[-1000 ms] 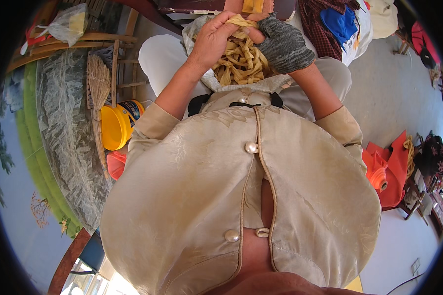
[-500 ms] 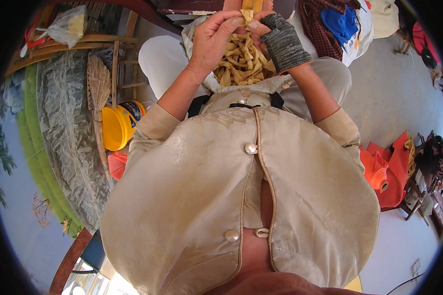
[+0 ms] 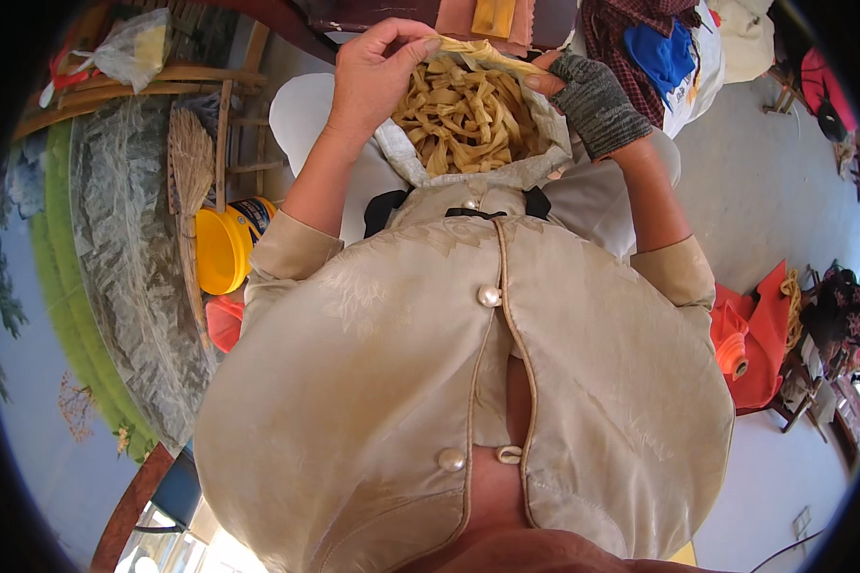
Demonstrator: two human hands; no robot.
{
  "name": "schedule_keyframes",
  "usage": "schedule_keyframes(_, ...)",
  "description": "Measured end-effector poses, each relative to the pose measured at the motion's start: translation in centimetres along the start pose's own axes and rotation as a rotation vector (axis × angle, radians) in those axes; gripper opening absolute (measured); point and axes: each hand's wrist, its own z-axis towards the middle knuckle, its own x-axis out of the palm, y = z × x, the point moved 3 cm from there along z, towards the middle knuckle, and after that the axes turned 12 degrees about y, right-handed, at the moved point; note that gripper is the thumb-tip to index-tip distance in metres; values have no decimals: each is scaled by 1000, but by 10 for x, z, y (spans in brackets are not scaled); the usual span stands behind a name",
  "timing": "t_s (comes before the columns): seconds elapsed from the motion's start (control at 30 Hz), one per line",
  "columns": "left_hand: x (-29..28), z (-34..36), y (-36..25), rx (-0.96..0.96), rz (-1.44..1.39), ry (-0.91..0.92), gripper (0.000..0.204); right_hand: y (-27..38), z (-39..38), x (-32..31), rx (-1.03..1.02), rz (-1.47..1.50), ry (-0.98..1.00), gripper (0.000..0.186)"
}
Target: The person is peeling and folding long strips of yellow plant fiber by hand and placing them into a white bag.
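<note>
A pale yellow-tan strip (image 3: 492, 55), perhaps dried plant fibre, is stretched between my hands over a white sack (image 3: 399, 153). My left hand (image 3: 377, 81) pinches one end between thumb and fingers. The other end is pinched by my right hand (image 3: 597, 103), which wears a dark grey fingerless glove with bare fingertips. Below the strip, a heap of similar tan strips (image 3: 468, 124) lies tangled in the sack's open mouth, between my knees.
Beyond my hands, a yellow-brown block (image 3: 494, 17) rests on pinkish cloth (image 3: 452, 17) on a dark red surface. On the left are a yellow bucket (image 3: 220, 253) and a straw broom (image 3: 193, 158). A blue cloth (image 3: 659, 53) lies at the upper right.
My hands have moved apart, left and right, drawing the strip out from a bunched hold. More of the heap in the sack now shows.
</note>
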Motion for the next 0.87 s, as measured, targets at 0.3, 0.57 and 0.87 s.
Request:
schedule_keyframes(0.3,44,-12,-13,277,737,330,33,-20,27,33,-245,-347,83,38)
schedule_keyframes(0.57,12,7,27,648,858,298,23,10,24,58,-268,-359,81,38)
schedule_keyframes(0.87,23,49,50,74,541,265,19,-15,66,18,29,-189,-105,38)
